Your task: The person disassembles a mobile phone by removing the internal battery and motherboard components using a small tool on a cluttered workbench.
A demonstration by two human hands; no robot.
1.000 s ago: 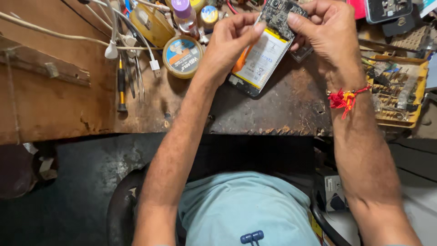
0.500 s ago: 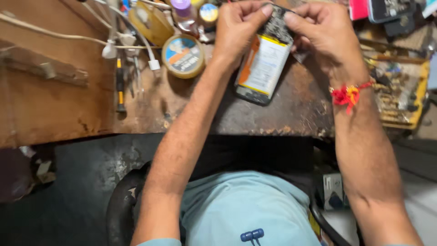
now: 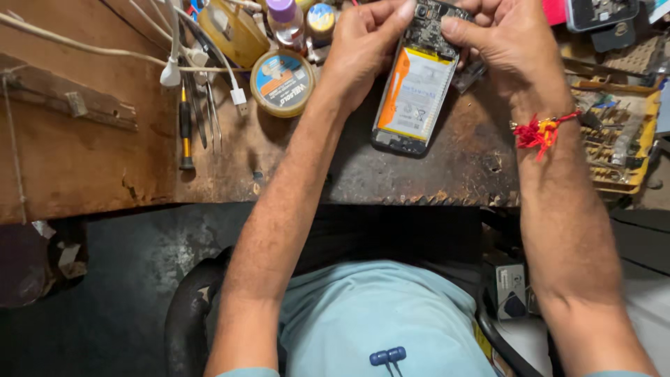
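An opened smartphone (image 3: 415,91), its back cover off and its white and orange battery showing, lies tilted on the worn wooden table (image 3: 91,160), with its lower end resting on the table near the front edge and its upper end raised between both hands. The left hand (image 3: 363,45) has its fingers curled onto the top left corner of the phone, pinching at the dark circuit board there. The right hand (image 3: 506,42) grips the top right corner with thumb and fingers closed on the board area; a red and orange thread bracelet (image 3: 537,131) is tied round that wrist.

Just left of the left hand sits a round flat tin (image 3: 283,82) with a blue and orange lid, shut (its contents are hidden). Behind it stand a yellow round container (image 3: 234,31) and a small bottle with a purple cap (image 3: 285,17). A white cable (image 3: 84,47) runs across the table to a plug beside a black and yellow screwdriver (image 3: 185,129) and a pair of tweezers (image 3: 213,115). At the right edge, a yellow tray (image 3: 621,136) holds a jumble of small metal tools and parts, too small to tell apart.
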